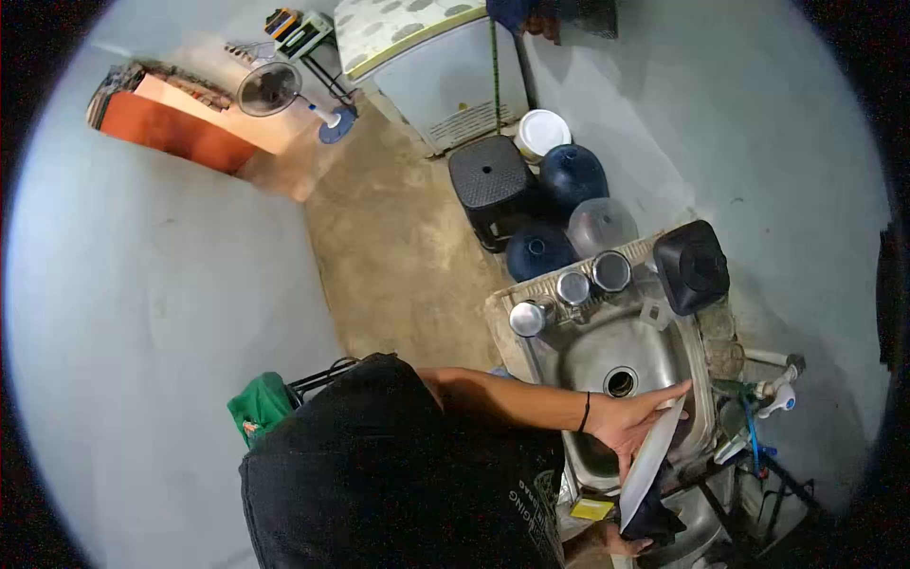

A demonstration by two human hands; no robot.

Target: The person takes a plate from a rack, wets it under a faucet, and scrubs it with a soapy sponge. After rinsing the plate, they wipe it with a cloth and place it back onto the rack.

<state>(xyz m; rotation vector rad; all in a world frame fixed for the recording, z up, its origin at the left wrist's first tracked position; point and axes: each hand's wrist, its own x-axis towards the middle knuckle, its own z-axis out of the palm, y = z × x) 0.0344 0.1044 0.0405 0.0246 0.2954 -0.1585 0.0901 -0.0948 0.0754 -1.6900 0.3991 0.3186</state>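
Over the steel sink [578,365], my left hand [630,420] grips the upper part of a white plate [652,460], which is tilted on its edge. Near the plate's lower end is my right hand [611,543], partly hidden, with its fingers against a dark cloth [654,520]. The cloth lies beside the plate's underside. A yellow sponge or packet [592,509] rests on the sink's edge by the plate.
Metal cups [528,319] and a black container [691,268] line the sink's far rim. A faucet [779,399] is at the right. Beyond stand blue water jugs [540,252], a black stool [493,180] and a white freezer [455,90].
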